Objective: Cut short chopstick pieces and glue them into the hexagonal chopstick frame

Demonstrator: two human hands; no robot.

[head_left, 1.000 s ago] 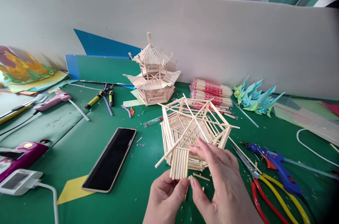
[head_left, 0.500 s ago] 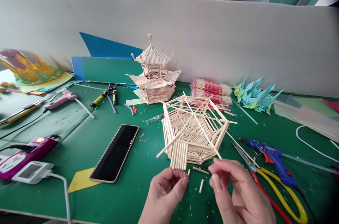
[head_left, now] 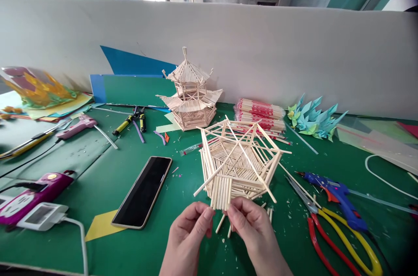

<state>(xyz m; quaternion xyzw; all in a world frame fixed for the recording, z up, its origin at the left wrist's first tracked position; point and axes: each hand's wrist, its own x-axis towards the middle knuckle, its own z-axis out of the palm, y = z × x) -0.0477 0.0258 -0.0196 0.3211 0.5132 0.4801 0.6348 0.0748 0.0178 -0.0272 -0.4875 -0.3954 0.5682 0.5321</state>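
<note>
A hexagonal frame of wooden sticks lies on the green table in front of me. My left hand and my right hand meet just below its near edge, fingers pinched together. Short wooden sticks poke out between the two hands; both hands seem to grip them. A few loose stick pieces lie on the mat to the right of my hands. A finished two-tier stick pagoda stands farther back.
A dark phone lies left of the frame. Blue glue gun and red-and-yellow pliers sit at right. Wrapped chopstick bundles, paper cranes, a pink glue gun, cutters and a power strip surround the spot.
My right hand has moved left and down from beside the frame to meet my left hand. Both now pinch short sticks between them. More loose pieces lie on the mat.
</note>
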